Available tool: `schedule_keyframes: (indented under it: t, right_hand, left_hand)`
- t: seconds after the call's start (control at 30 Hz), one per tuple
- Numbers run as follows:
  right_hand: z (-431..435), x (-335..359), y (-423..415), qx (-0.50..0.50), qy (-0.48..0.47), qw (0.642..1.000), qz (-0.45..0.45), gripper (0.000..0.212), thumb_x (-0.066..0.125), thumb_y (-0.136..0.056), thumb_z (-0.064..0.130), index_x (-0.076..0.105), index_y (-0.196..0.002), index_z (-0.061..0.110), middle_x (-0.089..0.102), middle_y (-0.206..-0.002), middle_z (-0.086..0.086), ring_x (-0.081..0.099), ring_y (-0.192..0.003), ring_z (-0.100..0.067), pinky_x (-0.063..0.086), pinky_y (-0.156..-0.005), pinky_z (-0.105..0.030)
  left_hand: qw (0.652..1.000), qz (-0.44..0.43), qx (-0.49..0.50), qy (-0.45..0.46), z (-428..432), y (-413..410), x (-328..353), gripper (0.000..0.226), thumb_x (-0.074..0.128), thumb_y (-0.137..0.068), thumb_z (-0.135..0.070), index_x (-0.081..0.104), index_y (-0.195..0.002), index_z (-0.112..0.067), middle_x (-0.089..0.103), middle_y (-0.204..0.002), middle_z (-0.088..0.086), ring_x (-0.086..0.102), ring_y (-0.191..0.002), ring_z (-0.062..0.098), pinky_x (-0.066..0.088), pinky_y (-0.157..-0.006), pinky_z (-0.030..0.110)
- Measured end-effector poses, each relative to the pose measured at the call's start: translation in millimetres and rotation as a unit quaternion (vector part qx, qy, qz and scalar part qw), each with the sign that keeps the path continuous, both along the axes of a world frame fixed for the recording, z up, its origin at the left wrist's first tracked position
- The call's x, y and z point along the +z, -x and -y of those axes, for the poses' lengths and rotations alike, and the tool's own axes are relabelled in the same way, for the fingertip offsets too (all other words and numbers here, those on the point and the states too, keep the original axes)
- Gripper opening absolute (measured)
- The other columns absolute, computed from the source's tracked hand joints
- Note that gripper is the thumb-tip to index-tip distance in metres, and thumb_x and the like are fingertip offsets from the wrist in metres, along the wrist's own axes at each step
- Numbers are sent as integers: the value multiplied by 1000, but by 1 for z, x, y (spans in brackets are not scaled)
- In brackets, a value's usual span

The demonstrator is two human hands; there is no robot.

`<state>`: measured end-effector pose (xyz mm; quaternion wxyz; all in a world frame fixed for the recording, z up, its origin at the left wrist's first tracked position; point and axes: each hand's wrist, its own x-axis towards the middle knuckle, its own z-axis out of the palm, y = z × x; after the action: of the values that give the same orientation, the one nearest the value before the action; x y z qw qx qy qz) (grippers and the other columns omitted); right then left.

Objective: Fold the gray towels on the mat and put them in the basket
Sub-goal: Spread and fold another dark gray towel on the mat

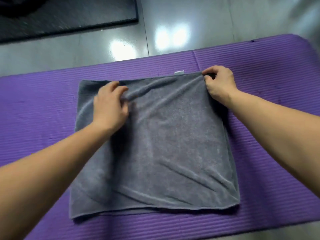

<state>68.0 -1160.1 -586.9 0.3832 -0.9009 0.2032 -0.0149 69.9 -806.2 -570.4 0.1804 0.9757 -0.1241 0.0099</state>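
Purple mat (43, 110) beneath one gray towel (173, 144); left hand (110, 103), right hand (220, 84), both grips pinching it.

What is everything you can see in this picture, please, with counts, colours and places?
gray towel: one, gray, spread on the mat, centre of view
label: one, white, at the towel's far edge
mat: two sections meeting at a seam, purple, on the floor under the towel
dark mat: one, black, far left on the floor
floor: gray, glossy, beyond the mats
left hand: one, grips a towel fold near the far left
right hand: one, pinches the towel's far right corner
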Motion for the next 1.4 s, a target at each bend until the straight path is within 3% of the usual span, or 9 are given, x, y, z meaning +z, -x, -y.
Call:
schedule_keyframes:
  t: [0.13, 0.4, 0.53, 0.63, 0.77, 0.9, 1.07, 1.2, 1.4]
  right_hand:
    - [-2, -1, 4, -5, 7, 1000, 9, 20, 63, -91, 23, 74, -107, 20, 72, -105, 3, 65, -99, -11, 49, -95, -24]
    - [-5, 1, 2, -8, 18, 1000, 3, 20, 60, -91, 17, 74, -103, 24, 72, -106, 2, 66, -102, -15, 50, -99, -28]
    - [-10, 2, 2, 4, 54, 998, -16, 22, 61, -90, 20, 66, -111, 23, 64, -120, -7, 62, -112, -23, 46, -103, -34]
    - [-15, 7, 4, -16, 84, 996, -29, 43, 67, -90, 23, 56, -130, 13, 55, -132, -13, 53, -122, -28, 41, -106, -36]
    - [-13, 11, 5, -93, 116, 985, -84, 37, 73, -83, 44, 65, -108, 17, 52, -129, -18, 50, -124, -37, 42, -106, -40]
    - [-11, 15, 0, -112, 76, 984, -117, 29, 76, -79, 46, 64, -87, 21, 68, -105, -8, 64, -104, -30, 50, -93, -35]
    - [-9, 17, -2, -116, 62, 982, -132, 36, 80, -78, 43, 57, -70, 16, 61, -68, 0, 63, -73, -28, 53, -76, -36]
    - [-13, 20, 0, -118, 45, 984, -123, 36, 79, -81, 45, 57, -75, 16, 59, -66, -2, 54, -54, -26, 54, -62, -37]
    - [-22, 25, -7, -96, 49, 990, -91, 27, 78, -85, 38, 62, -85, 16, 61, -74, -3, 57, -70, -23, 44, -65, -30]
  left_hand:
    - [987, -93, -19, -132, -50, -62, 10, 63, 76, -84, -28, 54, -142, -16, 57, -140, 16, 52, -129, 39, 41, -108, 53]
    - [974, -127, 107, -157, -95, -92, 18, 15, 70, -90, -37, 69, -98, -24, 70, -109, 15, 55, -115, 40, 34, -98, 46]
    - [972, -141, 184, -41, -107, -94, 12, 25, 69, -86, -29, 67, -102, -11, 59, -112, 25, 59, -103, 41, 51, -94, 46]
    - [953, -177, 221, 111, -112, -88, 10, 17, 74, -86, -23, 59, -87, -15, 64, -79, 8, 58, -71, 26, 46, -65, 33]
    - [900, -200, 239, 306, -125, -90, 14, 29, 79, -87, -15, 52, -80, -23, 62, -72, 6, 56, -60, 21, 50, -62, 36]
    - [877, -270, 243, 314, -121, -92, 17, 35, 82, -85, -15, 56, -108, -16, 58, -81, 7, 56, -61, 16, 54, -48, 23]
    - [892, -244, 243, 293, -120, -97, 17, 28, 76, -89, -15, 53, -75, -22, 51, -66, 3, 45, -39, 2, 39, -41, 19]
    - [830, -283, 248, 411, -120, -92, 20, 33, 67, -97, -14, 45, -73, -24, 49, -48, -11, 41, -37, 1, 34, -37, 16]
    - [874, -231, 275, 329, -134, -91, 11, 30, 73, -93, -21, 48, -76, -25, 51, -66, 2, 44, -36, 3, 35, -35, 16]
